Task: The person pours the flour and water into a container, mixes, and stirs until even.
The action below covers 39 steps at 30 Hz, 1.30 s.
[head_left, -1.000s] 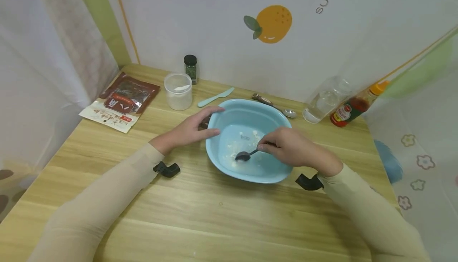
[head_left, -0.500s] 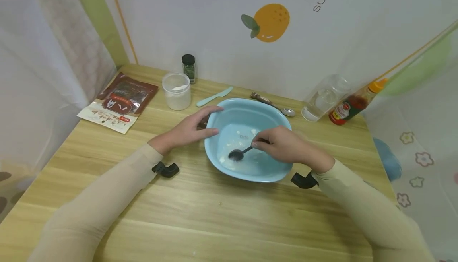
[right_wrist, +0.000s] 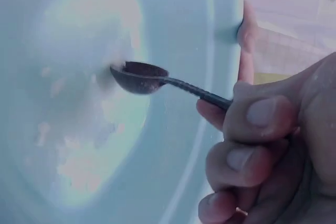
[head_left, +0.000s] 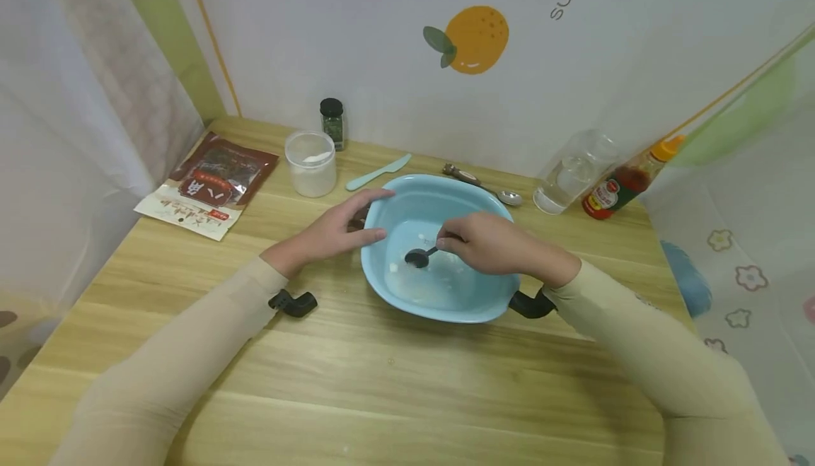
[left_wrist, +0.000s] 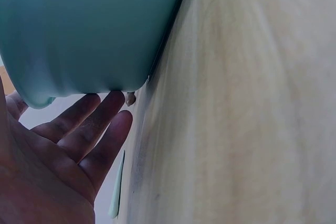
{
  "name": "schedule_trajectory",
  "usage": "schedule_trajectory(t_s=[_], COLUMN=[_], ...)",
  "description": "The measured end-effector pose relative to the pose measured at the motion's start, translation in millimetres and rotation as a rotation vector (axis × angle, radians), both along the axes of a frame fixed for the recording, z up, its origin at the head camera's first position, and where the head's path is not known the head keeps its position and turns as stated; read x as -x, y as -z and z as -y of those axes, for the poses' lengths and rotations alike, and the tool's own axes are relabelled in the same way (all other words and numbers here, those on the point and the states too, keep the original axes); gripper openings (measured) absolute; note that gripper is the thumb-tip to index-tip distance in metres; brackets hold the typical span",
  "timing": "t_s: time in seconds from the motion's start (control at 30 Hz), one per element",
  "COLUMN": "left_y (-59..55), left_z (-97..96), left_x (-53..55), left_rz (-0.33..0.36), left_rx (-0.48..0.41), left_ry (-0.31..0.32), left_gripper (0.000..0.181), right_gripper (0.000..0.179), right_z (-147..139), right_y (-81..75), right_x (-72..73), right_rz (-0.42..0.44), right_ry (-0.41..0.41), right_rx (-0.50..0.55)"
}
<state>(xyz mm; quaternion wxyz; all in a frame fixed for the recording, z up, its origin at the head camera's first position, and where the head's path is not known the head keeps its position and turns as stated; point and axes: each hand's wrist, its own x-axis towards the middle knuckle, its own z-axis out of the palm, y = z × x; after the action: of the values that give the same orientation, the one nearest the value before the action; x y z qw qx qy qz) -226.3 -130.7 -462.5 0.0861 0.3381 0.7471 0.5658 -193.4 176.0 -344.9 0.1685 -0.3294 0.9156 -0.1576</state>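
A light blue basin (head_left: 439,303) stands on the table, with white lumps and pale residue on its floor. My left hand (head_left: 325,233) holds its left rim; the thumb lies over the edge, and in the left wrist view fingers (left_wrist: 79,121) touch the outer wall. My right hand (head_left: 487,243) pinches the thin handle of a small black spoon (head_left: 417,259) between thumb and fingers. The spoon's round bowl is low inside the basin, near the white lumps. In the right wrist view, the spoon (right_wrist: 139,80) tilts over the basin floor, its handle end hidden in my fingers.
Behind the basin lie a mint-green knife (head_left: 380,172) and a metal spoon (head_left: 482,184). At back left are a tub of white powder (head_left: 312,169), a herb jar (head_left: 332,126) and a brown packet (head_left: 210,183). A clear bottle (head_left: 567,179) and a sauce bottle (head_left: 627,179) stand back right.
The right hand and black spoon have moved leftward and farther back within the basin. The spoon's bowl swept first left, then away from me. The left hand stays at the rim.
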Motion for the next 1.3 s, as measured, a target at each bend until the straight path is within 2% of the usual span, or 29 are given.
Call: schedule_trajectory(t_s=[0.13, 0.3, 0.37, 0.57, 0.63, 0.83, 0.9, 1.03, 1.1, 1.17, 1.3], left_y=[1.3, 0.5, 0.1, 3.0, 3.5, 1.2, 0.5, 1.6, 1.9, 1.3, 0.7], left_z=[0.3, 1.3, 1.9, 1.2, 0.2, 1.2, 1.8, 1.2, 0.3, -0.3, 0.2], left_x=[-0.4, -0.6, -1.0, -0.1, 0.8, -0.4, -0.8, -0.3, 0.0, -0.1, -1.3], left_rz=[0.005, 0.003, 0.003, 0.002, -0.002, 0.001, 0.002, -0.001, -0.003, -0.003, 0.003], left_rx=[0.002, -0.004, -0.007, -0.009, -0.008, -0.004, -0.003, -0.002, -0.001, 0.000, -0.001], left_ry=[0.004, 0.007, 0.005, 0.008, 0.009, -0.004, -0.007, -0.004, -0.002, 0.000, 0.000], left_gripper=[0.069, 0.068, 0.068, 0.069, 0.069, 0.068, 0.069, 0.069, 0.069, 0.069, 0.069], right_gripper=[0.022, 0.023, 0.026, 0.028, 0.026, 0.028, 0.029, 0.030, 0.029, 0.026, 0.026], right_z=[3, 6, 10, 9, 3, -1, 0, -7, -15, -22, -24], right_y=[-1.1, 0.6, 2.8, 2.6, -1.2, -1.9, 0.3, -0.9, -4.8, -9.1, -12.0], right_x=[10.1, 18.1, 21.0, 32.6, 34.1, 38.6, 41.4, 47.7, 49.7, 50.1, 49.1], right_rz=[-0.011, 0.127, 0.153, 0.021, 0.023, 0.184, 0.157, 0.017, -0.003, 0.009, 0.103], right_ry=[0.005, -0.057, -0.061, 0.073, 0.090, -0.033, -0.022, 0.105, 0.140, 0.115, 0.003], right_rx=[-0.016, 0.005, 0.008, -0.049, -0.079, -0.070, -0.057, -0.103, -0.139, -0.169, -0.163])
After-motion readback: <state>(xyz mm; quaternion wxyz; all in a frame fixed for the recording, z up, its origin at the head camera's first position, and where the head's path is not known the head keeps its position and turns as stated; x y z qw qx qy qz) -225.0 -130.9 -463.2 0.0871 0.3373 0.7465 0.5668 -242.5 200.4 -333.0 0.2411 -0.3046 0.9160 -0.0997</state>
